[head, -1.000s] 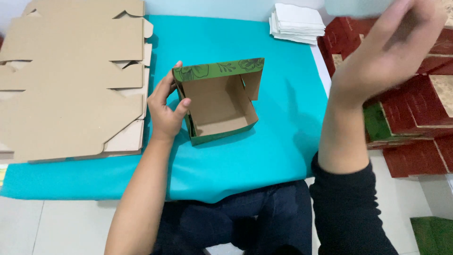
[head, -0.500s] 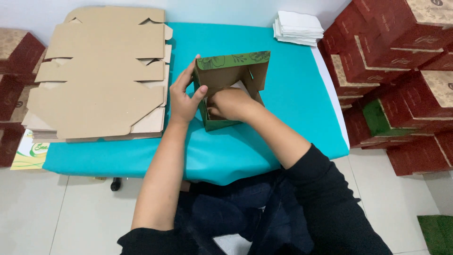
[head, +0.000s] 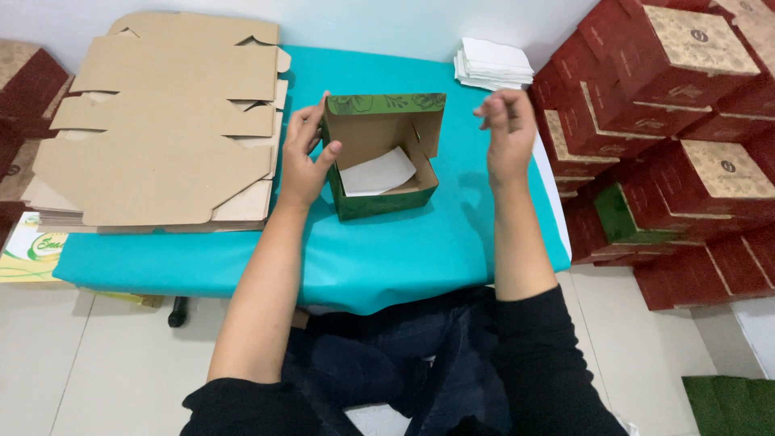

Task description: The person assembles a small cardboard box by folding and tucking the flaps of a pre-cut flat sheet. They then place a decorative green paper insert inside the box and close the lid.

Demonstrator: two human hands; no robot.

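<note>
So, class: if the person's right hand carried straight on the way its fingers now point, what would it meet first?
The right hand, empty and raised, points its fingers up and slightly left. Carried on, it would probably meet the stack of white paper sheets at the back of the turquoise table, though depth is unclear.

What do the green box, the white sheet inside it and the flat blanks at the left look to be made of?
Green box, steadied by the left hand: cardboard, matt brown inside, printed green outside with a leafy pattern.
White sheet: probably thin paper, flat and matt.
Flat blanks: plain brown cardboard, die-cut, with notched edges and fold lines.
Right hand is raised and empty.
</note>
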